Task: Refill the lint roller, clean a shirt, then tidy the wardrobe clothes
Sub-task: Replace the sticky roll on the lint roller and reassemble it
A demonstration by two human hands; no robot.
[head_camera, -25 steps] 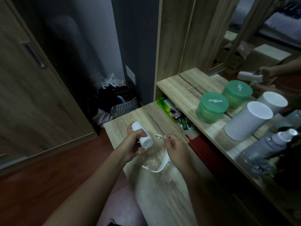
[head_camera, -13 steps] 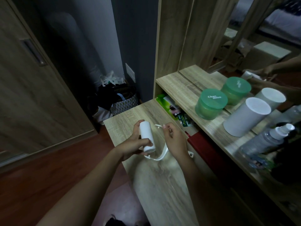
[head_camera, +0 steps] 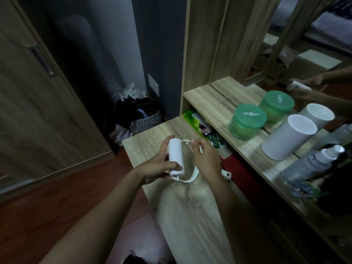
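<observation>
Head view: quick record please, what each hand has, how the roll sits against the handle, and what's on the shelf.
left hand: grips the roll, roughly upright, over the desk
right hand: pinches the handle near its top end
roll and handle: white frame loops from the roll's top to its bottom; seated or not, cannot tell
shelf: green jar, white canister, spray bottle

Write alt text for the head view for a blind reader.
The left hand grips a white refill roll while the right hand holds the white lint roller frame beside it, above a wooden desk. A green jar and a white canister stand on the shelf.
</observation>
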